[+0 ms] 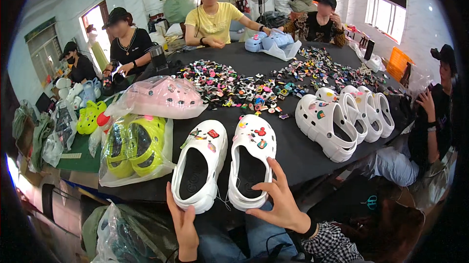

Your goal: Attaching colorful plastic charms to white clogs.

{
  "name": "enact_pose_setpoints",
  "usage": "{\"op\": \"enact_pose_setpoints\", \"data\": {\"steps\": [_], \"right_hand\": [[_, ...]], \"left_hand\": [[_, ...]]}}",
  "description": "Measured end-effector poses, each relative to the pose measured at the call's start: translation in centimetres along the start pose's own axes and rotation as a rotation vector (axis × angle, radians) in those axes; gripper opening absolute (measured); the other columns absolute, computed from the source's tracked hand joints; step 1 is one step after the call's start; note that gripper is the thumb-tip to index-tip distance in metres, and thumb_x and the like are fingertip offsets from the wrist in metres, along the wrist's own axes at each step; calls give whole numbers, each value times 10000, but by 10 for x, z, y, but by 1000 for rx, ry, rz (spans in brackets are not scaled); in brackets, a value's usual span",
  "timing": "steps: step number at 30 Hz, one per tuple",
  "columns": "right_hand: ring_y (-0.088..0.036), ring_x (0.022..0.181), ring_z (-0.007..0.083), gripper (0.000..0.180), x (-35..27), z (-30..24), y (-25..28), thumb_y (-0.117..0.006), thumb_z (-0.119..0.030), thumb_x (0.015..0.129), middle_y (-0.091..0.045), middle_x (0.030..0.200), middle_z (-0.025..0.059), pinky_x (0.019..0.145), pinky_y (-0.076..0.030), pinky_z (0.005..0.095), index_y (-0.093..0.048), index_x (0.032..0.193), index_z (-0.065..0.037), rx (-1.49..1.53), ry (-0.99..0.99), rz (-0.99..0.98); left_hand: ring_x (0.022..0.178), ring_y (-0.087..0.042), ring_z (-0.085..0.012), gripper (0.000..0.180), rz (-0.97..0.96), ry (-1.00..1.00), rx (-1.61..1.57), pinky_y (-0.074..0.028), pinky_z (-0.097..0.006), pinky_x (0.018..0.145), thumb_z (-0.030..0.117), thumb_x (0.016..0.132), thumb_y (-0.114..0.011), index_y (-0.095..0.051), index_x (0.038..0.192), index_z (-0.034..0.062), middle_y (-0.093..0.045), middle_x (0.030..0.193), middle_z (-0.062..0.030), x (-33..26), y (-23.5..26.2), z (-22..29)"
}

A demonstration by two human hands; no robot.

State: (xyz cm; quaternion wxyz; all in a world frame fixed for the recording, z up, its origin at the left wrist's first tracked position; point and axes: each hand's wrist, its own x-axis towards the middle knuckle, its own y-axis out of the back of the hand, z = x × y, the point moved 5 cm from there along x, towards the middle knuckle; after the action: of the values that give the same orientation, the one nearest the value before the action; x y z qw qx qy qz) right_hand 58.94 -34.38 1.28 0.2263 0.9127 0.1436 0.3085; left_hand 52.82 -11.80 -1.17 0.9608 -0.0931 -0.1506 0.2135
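A white clog (215,155) with colourful charms on its toe sits at the near edge of the black table, its heel toward me. My left hand (183,229) cups that heel from the left side, thumb and fingers against the white sole. Beside it lies a second white clog (238,141), also charmed. My right hand (283,202) grips its heel end from the right, fingers along the side and thumb at the back. A thin loop of cord hangs between the two heels. Both shoes stand parallel, toes pointing away from me.
Bagged lime clogs (139,150) and bagged pink clogs (168,97) lie left. More white clogs (317,121) stand right. Loose charms (254,87) are heaped beyond. A yellow-shirted person (215,23) is near bagged blue clogs (271,42); other people sit around the table.
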Motion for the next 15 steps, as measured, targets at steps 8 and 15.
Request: {"op": "enact_pose_setpoints", "data": {"steps": [8,15], "right_hand": [[-215,1352,524,494,16,-7,-2,-821,-287,691,-223,1454,316,1082,-250,549,-580,1074,-91,-56,37,-32],[-292,1331,478,478,19,-28,-1,-726,-333,779,-307,1413,304,1043,-209,648,-570,1154,-79,-349,48,-35]], "left_hand": [[1367,-240,-258,909,-25,56,-44,-188,-381,1123,25,810,-611,-8,1490,49,-154,1498,-152,-12,-17,-14],[1360,-261,-246,918,-12,58,-52,-226,-371,1117,-22,805,-616,-10,1491,51,-170,1493,-146,-13,-19,-17]]}}
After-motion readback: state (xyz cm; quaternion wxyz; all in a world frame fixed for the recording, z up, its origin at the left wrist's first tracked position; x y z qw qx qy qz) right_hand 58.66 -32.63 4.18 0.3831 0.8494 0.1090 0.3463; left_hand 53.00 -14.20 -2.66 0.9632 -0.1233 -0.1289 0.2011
